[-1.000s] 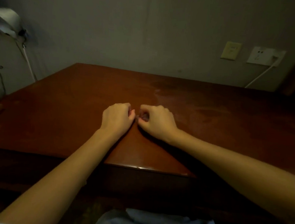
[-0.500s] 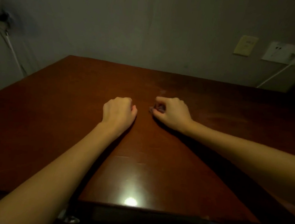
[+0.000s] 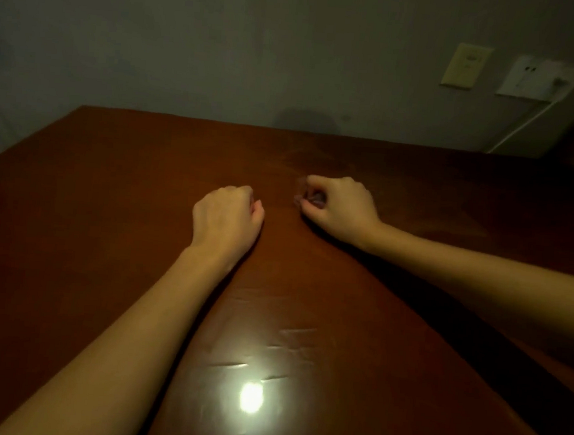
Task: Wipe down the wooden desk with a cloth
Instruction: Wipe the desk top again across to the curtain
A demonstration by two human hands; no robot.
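Fingers (image 3: 316, 181) of my right hand (image 3: 343, 209) are curled tight, thumb against forefinger, pinching a small dark scrap at the tips. I take this to be the cloth (image 3: 316, 197). Only a little shows past the fingertips, low on the tabletop (image 3: 108, 203) near its middle; light is too dim for colour or weave.

Left hand (image 3: 225, 217): just beside the right, apart from it, knuckles up, fingers folded under into a loose fist. Nothing shows in it, but the palm side is hidden.

Handling, judged:
- Cloth looks thin, limp and very light, with no stiffness to push against.
- A fingertip pinch gives little contact. For wiping it wants spreading flat and pressing under a flat palm or several finger pads.
- Best hold is at an edge or corner to open it out, then weight over the centre.
- Tabletop is glossy, with a bright lamp glare (image 3: 250, 398) near me, so the cloth should slide easily. It may bunch or slip from under the fingers.
- Fine scratches (image 3: 289, 341) show by the glare; fabric could snag lightly there.

Farther out: grey wall, switch plate (image 3: 465, 66), socket (image 3: 540, 79) with a white cable (image 3: 523, 124) running down.
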